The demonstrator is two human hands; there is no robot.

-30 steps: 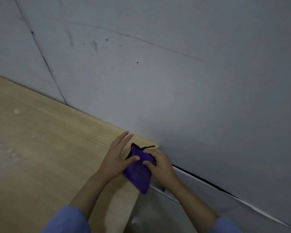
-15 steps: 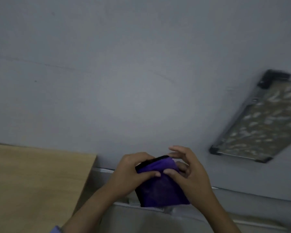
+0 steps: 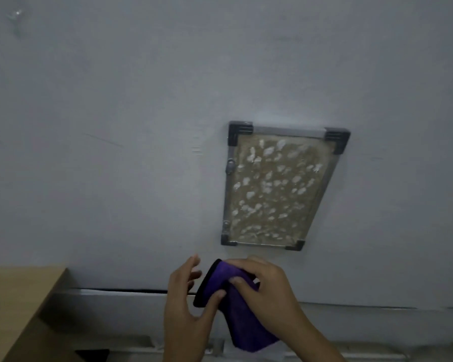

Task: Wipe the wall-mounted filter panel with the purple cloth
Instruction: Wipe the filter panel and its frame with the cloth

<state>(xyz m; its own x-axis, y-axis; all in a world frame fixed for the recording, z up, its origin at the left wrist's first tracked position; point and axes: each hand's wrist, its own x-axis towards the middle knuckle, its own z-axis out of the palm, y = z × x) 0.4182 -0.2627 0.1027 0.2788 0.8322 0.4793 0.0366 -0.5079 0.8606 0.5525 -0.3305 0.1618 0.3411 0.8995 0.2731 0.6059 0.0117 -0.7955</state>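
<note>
The filter panel point(image 3: 275, 189) hangs on the grey wall, a rectangle with a metal frame, black corner pieces and a brownish mesh dotted with white patches. Below it, the purple cloth point(image 3: 236, 309) with a black edge is folded and held in front of the wall. My right hand point(image 3: 267, 291) grips the cloth from above with fingers curled over its top. My left hand point(image 3: 186, 307) is beside it, thumb touching the cloth's black edge, fingers spread and relaxed. Both hands are below the panel, not touching it.
A wooden tabletop point(image 3: 19, 304) ends at the lower left. A grey ledge point(image 3: 115, 296) runs along the wall's base behind the hands. The wall point(image 3: 115, 126) around the panel is plain grey.
My view has swung right and up, bringing the whole panel into sight. Both hands lifted the cloth off the table edge toward the wall; my left hand has loosened its hold.
</note>
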